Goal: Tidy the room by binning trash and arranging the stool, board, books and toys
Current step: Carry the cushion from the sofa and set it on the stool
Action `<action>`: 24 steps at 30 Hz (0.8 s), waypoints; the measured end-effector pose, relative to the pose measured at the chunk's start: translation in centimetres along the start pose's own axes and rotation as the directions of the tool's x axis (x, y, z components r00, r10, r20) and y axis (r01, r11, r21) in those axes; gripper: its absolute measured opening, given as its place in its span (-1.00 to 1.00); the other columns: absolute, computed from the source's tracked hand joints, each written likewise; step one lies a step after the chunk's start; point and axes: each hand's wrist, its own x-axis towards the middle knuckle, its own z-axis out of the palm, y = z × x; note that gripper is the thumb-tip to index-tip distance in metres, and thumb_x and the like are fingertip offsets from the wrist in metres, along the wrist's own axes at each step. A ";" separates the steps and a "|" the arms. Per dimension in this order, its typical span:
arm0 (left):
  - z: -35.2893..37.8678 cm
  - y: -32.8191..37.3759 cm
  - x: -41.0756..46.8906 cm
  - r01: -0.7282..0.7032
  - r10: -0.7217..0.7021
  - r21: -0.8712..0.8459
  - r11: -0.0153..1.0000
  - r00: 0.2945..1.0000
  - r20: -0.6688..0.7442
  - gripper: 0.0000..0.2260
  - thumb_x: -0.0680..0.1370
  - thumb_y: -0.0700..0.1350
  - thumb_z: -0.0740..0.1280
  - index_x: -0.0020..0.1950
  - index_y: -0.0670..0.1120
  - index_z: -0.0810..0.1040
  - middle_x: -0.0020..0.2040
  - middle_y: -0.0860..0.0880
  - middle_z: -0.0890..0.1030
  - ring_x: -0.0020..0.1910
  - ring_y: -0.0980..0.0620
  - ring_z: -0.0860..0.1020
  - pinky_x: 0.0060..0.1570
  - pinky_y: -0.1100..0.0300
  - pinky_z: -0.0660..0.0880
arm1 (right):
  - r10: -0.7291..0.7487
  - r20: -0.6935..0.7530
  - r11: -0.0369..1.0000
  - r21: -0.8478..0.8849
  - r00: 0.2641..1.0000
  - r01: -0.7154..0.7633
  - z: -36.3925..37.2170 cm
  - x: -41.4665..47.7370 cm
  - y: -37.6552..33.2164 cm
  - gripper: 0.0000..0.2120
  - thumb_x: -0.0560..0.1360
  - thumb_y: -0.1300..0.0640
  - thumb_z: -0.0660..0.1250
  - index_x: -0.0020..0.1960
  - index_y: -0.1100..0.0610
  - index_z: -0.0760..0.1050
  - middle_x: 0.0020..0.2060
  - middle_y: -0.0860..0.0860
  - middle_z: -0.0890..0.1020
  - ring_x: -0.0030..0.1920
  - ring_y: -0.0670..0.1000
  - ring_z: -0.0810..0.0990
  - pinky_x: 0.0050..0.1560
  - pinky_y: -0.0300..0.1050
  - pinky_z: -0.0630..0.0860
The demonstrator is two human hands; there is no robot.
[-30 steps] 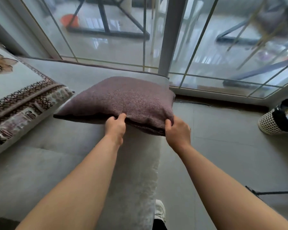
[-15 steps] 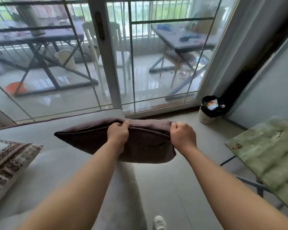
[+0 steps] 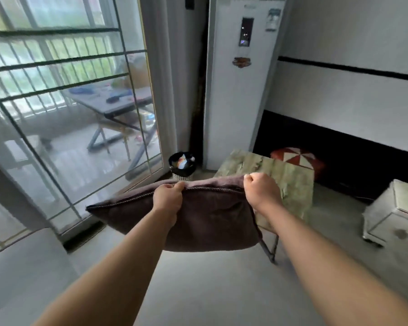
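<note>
Both hands are holding up a dark brown cushion (image 3: 198, 222) in the air, in front of the person. The left hand (image 3: 167, 198) is pinching the top edge near the middle, with its fingers curled tight around the corded seam. The right hand (image 3: 259, 191) is making a closed fist on the top right corner. The cushion is hanging down from the hands, and its long side is running left to right. The far left corner is sticking out past the left hand with nothing holding it. A green folding table (image 3: 290, 182) is sitting just behind the cushion, closer to the right hand. A small bin (image 3: 183, 164) with trash in it is standing farther back by the glass door (image 3: 80, 137). A red and white stool (image 3: 295, 158) is sitting behind the table.
</note>
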 end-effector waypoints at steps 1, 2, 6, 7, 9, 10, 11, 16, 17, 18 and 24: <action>2.3 1.0 -0.8 -0.010 0.009 0.001 1.000 1.000 0.027 -0.81 0.54 -0.08 0.35 -0.21 -0.16 0.61 -0.19 -0.20 0.64 -0.18 -0.17 0.60 0.00 -0.03 0.58 | 0.028 -0.020 1.000 0.004 0.999 -0.028 -1.7 0.6 1.8 -0.64 0.59 0.08 0.07 -0.26 0.21 0.47 -0.16 0.22 0.61 -0.10 0.22 0.56 -0.19 -0.10 0.30; 4.5 1.8 -1.4 -0.024 0.024 0.000 1.000 0.998 0.051 -0.82 0.54 -0.10 0.34 -0.25 -0.11 0.59 -0.23 -0.15 0.61 -0.23 -0.11 0.57 -0.04 0.03 0.56 | 0.051 -0.039 0.999 0.010 0.998 -0.050 -3.1 1.1 3.5 -0.63 0.59 0.07 0.07 -0.32 0.18 0.41 -0.21 0.19 0.57 -0.14 0.19 0.54 -0.20 -0.11 0.29; 14.7 4.0 -3.4 -0.094 0.096 -0.020 0.995 0.984 0.151 -0.83 0.53 -0.13 0.35 -0.16 -0.21 0.63 -0.20 -0.19 0.61 -0.22 -0.09 0.55 -0.15 0.07 0.52 | 0.140 -0.116 0.990 0.018 0.983 -0.139 -9.7 2.8 11.3 -0.58 0.60 0.05 0.07 -0.43 0.10 0.27 -0.36 0.06 0.46 -0.25 0.11 0.44 -0.23 -0.13 0.26; 17.5 4.5 -4.0 -0.101 0.101 -0.008 0.995 0.980 0.171 -0.83 0.52 -0.12 0.35 -0.16 -0.22 0.63 -0.18 -0.20 0.61 -0.22 -0.08 0.54 -0.16 0.07 0.51 | 0.154 -0.136 0.988 0.021 0.979 -0.153 -11.5 3.4 13.5 -0.58 0.60 0.06 0.07 -0.43 0.10 0.26 -0.37 0.05 0.46 -0.25 0.11 0.44 -0.23 -0.14 0.25; 22.9 5.6 -5.1 -0.111 0.109 0.001 0.994 0.975 0.196 -0.82 0.51 -0.11 0.35 -0.17 -0.21 0.62 -0.22 -0.18 0.57 -0.27 -0.06 0.51 -0.23 0.09 0.47 | 0.169 -0.171 0.986 0.035 0.971 -0.166 -14.7 4.8 17.9 -0.57 0.60 0.06 0.06 -0.44 0.10 0.24 -0.39 0.04 0.44 -0.26 0.11 0.44 -0.23 -0.14 0.25; 25.4 6.1 -5.7 -0.110 0.108 0.002 0.994 0.972 0.208 -0.80 0.50 -0.10 0.35 -0.13 -0.23 0.63 -0.24 -0.16 0.56 -0.29 -0.06 0.49 -0.27 0.10 0.46 | 0.168 -0.185 0.986 0.042 0.968 -0.163 -16.1 5.4 19.8 -0.57 0.60 0.06 0.06 -0.44 0.09 0.23 -0.39 0.04 0.43 -0.25 0.11 0.44 -0.23 -0.14 0.25; 27.6 6.5 -6.1 -0.108 0.105 0.003 0.994 0.971 0.216 -0.78 0.49 -0.09 0.35 -0.08 -0.25 0.64 -0.26 -0.15 0.55 -0.31 -0.06 0.49 -0.29 0.08 0.48 | 0.171 -0.198 0.985 0.044 0.965 -0.166 -17.3 6.0 21.5 -0.57 0.60 0.07 0.06 -0.45 0.07 0.21 -0.39 0.05 0.43 -0.25 0.12 0.44 -0.22 -0.13 0.25; 38.4 8.1 -8.9 -0.089 0.086 -0.003 0.996 0.954 0.289 -0.83 0.47 -0.08 0.36 -0.14 -0.18 0.63 -0.29 -0.16 0.56 -0.35 -0.06 0.48 -0.33 0.11 0.46 | 0.198 -0.274 0.980 0.047 0.941 -0.192 -23.6 8.6 29.6 -0.56 0.60 0.11 0.07 -0.46 0.06 0.16 -0.38 0.07 0.41 -0.26 0.10 0.40 -0.21 -0.12 0.23; 39.9 8.5 -9.3 -0.093 0.090 -0.004 0.996 0.949 0.303 -0.84 0.48 -0.09 0.35 -0.16 -0.16 0.64 -0.30 -0.15 0.54 -0.37 -0.06 0.47 -0.35 0.12 0.44 | 0.202 -0.280 0.979 0.048 0.938 -0.197 -24.5 9.0 30.6 -0.56 0.60 0.11 0.07 -0.46 0.06 0.16 -0.42 0.05 0.38 -0.28 0.10 0.39 -0.22 -0.11 0.22; 40.9 8.6 -9.4 -0.099 0.098 -0.013 0.995 0.944 0.316 -0.86 0.49 -0.10 0.33 -0.18 -0.13 0.63 -0.30 -0.15 0.52 -0.38 -0.06 0.44 -0.36 0.12 0.41 | 0.206 -0.286 0.979 0.054 0.936 -0.198 -24.9 9.3 31.2 -0.56 0.60 0.12 0.07 -0.46 0.07 0.16 -0.45 0.03 0.35 -0.31 0.10 0.38 -0.24 -0.12 0.22; 50.8 10.2 -7.7 -0.088 0.085 -0.011 0.996 0.916 0.393 -0.77 0.43 -0.05 0.31 -0.12 -0.19 0.66 -0.26 -0.14 0.54 -0.31 -0.09 0.47 -0.28 0.05 0.45 | 0.282 -0.327 0.959 0.069 0.902 -0.275 -28.1 14.1 37.8 -0.56 0.60 0.11 0.07 -0.45 0.09 0.17 -0.47 0.00 0.30 -0.36 0.08 0.34 -0.29 -0.11 0.20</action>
